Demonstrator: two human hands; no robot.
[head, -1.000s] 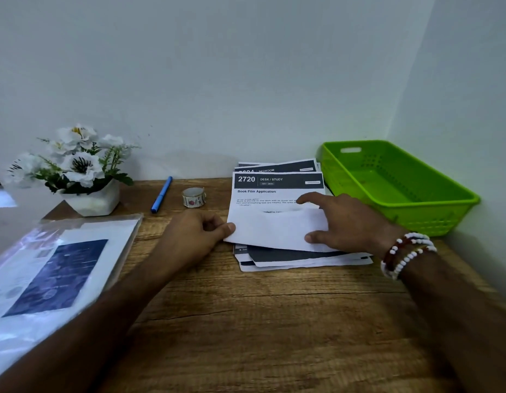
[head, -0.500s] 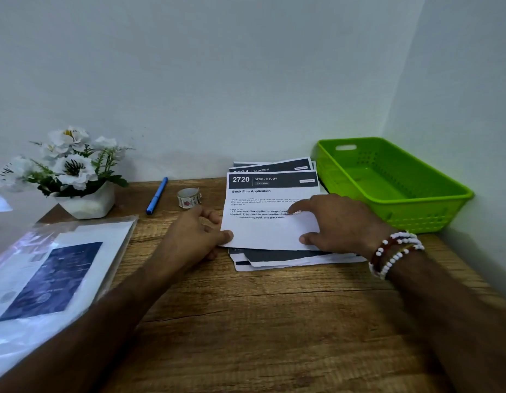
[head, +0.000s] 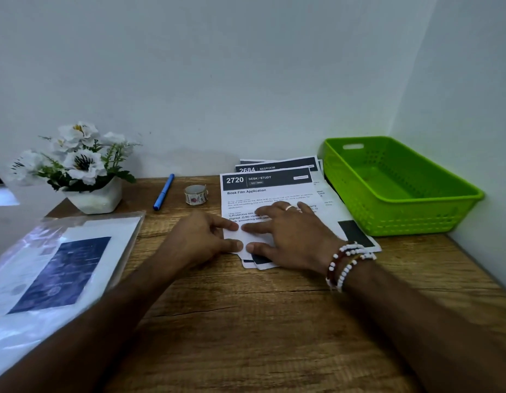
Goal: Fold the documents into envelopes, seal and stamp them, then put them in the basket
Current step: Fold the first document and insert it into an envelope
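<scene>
The top document [head: 270,191], headed "2720 Desk / Study", lies on a stack of printed sheets [head: 356,232] on the wooden desk [head: 274,321]. Its near end is folded up over the text. My left hand [head: 199,239] pinches the left edge of that folded flap between thumb and forefinger. My right hand [head: 290,236], with beaded bracelets at the wrist, lies flat on the flap with fingers spread, its thumb and forefinger nearly meeting those of the left. The green plastic basket [head: 402,221] stands empty at the right, against the wall corner.
A small roll of patterned tape [head: 195,195] and a blue pen [head: 163,192] lie left of the stack. A white pot of artificial flowers [head: 84,168] stands at the back left. A clear plastic sleeve holding papers [head: 56,268] covers the desk's left side.
My right hand has slid left along the folded flap, from its right part to beside my left hand, and the flap now lies flatter. The view has shifted slightly.
</scene>
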